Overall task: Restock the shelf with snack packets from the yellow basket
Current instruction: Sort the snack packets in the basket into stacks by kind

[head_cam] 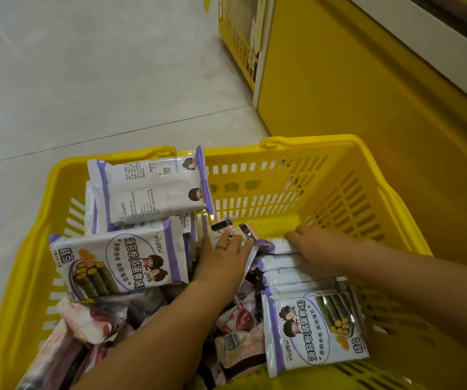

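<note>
Your left hand [221, 257] lies flat, fingers relaxed, on small packets [245, 230] inside the yellow basket [339, 153]. Your right hand [314, 246] rests on the upright seaweed-roll packets [280, 261]; I cannot tell whether it grasps them.

Pale glossy tile floor [86, 80], one dark grout line [114, 136] crossing it at a slant. Soft overhead light, dull sheen on tiles. Yellow shelf unit [353, 80] at right, white ledge [423, 32] above. Yellow slatted rack [238, 43] against its far end.
</note>
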The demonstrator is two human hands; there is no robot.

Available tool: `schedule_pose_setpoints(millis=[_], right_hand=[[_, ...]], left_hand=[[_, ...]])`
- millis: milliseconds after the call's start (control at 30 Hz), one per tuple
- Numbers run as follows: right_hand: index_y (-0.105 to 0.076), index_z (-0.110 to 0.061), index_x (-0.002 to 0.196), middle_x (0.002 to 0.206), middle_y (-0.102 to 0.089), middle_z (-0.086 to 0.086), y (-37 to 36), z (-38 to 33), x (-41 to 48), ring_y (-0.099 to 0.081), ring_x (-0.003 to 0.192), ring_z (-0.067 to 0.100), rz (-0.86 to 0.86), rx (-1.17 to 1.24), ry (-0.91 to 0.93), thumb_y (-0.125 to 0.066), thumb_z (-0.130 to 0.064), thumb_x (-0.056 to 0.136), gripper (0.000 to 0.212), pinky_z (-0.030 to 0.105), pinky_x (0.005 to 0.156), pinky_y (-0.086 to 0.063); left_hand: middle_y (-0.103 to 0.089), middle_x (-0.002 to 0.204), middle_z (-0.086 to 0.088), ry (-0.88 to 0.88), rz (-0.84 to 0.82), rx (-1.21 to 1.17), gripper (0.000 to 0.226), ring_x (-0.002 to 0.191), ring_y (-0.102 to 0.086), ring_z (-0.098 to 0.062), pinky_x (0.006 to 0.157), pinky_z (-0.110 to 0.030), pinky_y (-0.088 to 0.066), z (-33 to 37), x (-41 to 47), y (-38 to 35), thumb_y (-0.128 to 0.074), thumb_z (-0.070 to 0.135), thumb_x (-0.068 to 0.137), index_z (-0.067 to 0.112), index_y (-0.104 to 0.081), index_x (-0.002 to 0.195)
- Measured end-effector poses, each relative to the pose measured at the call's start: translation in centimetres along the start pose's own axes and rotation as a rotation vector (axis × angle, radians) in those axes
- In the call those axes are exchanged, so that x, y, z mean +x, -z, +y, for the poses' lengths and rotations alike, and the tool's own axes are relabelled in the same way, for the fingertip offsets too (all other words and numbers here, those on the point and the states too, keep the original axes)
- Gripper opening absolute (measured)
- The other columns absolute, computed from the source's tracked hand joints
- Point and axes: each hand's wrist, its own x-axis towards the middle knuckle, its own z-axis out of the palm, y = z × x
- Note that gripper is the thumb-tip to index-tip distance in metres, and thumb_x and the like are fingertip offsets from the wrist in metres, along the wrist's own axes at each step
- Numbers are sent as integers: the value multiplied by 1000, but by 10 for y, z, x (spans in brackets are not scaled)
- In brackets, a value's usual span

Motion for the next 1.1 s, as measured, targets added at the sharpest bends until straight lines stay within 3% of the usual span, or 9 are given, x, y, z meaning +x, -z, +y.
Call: schedule_pose_setpoints(millis=[133, 300, 433, 533, 667, 767, 933, 1000, 1100], right_hand=[[-24, -18, 146, 134, -44, 10, -5, 1, -3, -48, 118, 30, 11, 41, 12, -51, -23, 93, 59, 34, 83, -41], [-14, -19, 150, 144, -34, 11, -5, -1, -7, -33, 131, 32, -61, 46, 6, -54, -28, 93, 70, 42, 105, -37], [2, -15, 153, 150, -27, 13, -4, -8, -14, -27, 134, 34, -64, 50, -5, -51, -32, 94, 81, 44, 110, -31], [5, -5, 151, 150, -18, 15, -7, -15, -24, -27, 136, 34, -36, 129, -16, -60, -35, 90, 95, 40, 110, -33], [-8, -3, 150, 145, -23, 12, -8, -16, -30, -33, 131, 28, -3, 206, -27, -61, -29, 89, 85, 39, 108, -37], [-36, -8, 141, 139, -40, 12, 1, -12, -25, -46, 121, 25, 47, 254, -44, -51, -16, 92, 52, 34, 99, -44], [-56, -13, 114, 114, -59, 8, 21, 3, -19, -58, 101, 24, 375, 487, -205, -53, -10, 90, 25, 29, 76, -45], [-57, -13, 116, 112, -63, 6, 31, 8, -13, -58, 102, 20, 552, 742, -167, -56, -16, 92, 24, 25, 78, -42], [-47, -18, 136, 133, -54, -2, 49, 0, 0, -50, 120, 12, 483, 1021, 22, -64, -34, 89, 52, 20, 89, -38]], left_hand=[[-9, 159, -2, 13, 90, -149, 98, 148, -5, -25, 118, -50, -15, -3, -2, 2, -71, 25, 83, 23, -1, 152], [-16, 155, 3, 27, 308, -711, 87, 143, -19, -23, 115, -40, -27, 6, -4, 25, -61, 5, 86, 26, -8, 152], [-14, 160, 5, -29, 287, -945, 81, 146, -15, -21, 117, -46, -22, 20, 15, 49, -59, 15, 92, 27, -8, 154], [-26, 157, 2, -103, 192, -1062, 64, 142, -28, -19, 109, -28, -29, 31, 38, 61, -52, 24, 98, 24, -19, 152], [-37, 150, -7, -7, 130, -902, 49, 134, -40, -23, 105, -30, -35, 39, 57, 46, -52, 26, 99, 18, -39, 145], [-36, 146, -8, 27, 94, -819, 41, 130, -41, -23, 106, -32, -34, 44, 57, 29, -49, 23, 99, 18, -47, 140], [-36, 145, -7, -63, 137, -849, 42, 135, -31, -20, 109, -27, -25, 49, 49, 28, -47, 17, 99, 20, -44, 141], [-35, 145, -7, -75, 156, -805, 43, 136, -30, -22, 112, -33, -28, 48, 42, 29, -46, 19, 100, 17, -42, 142], [-27, 150, -7, -91, 156, -692, 46, 137, -28, -24, 109, -40, -34, 47, 30, 30, -47, 20, 99, 18, -37, 144]])
